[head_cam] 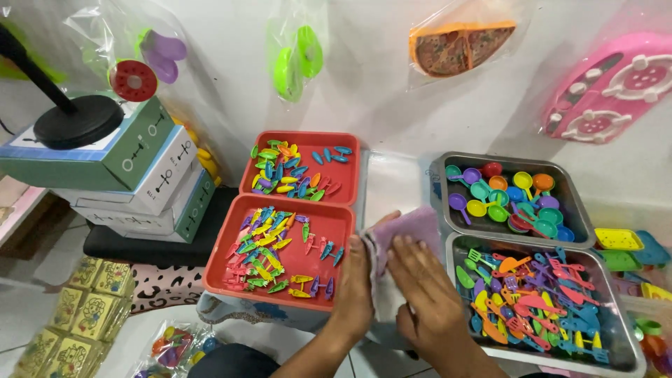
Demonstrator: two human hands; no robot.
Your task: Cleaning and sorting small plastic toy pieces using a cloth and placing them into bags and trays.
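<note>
The fingers (413, 253) of the right hand (428, 294) lie flat and slightly spread on a pale purple cloth (413, 231), pressing it down onto the white bench (392, 185) rather than gripping it. The left hand (355, 280) meets the cloth's near left edge, its thumb and fingers narrowed onto the fabric so that a fold is pinched and kept from sliding; how far those fingers wrap under the fold cannot be seen. Held this way, one hand anchors the cloth while the other bears on its top.

The cloth sits in the bare strip of bench between the trays, touching or nearly touching the steel ones on its right. Just left of the hands, a red tray (294, 252) holds small toy knives in green, yellow, blue and orange, scattered loosely; a second red tray (308, 168) behind it carries more of the same. To the right, a steel tray (616, 329) is packed with toy forks and spatulas, and the steel tray (574, 196) beyond it holds little coloured pans. Each kind has its own tray, all within easy reach of both hands.

Further left, stacked boxes (140, 175) carry a black round stand (77, 120). Bagged toys (462, 45) hang on the wall behind.
</note>
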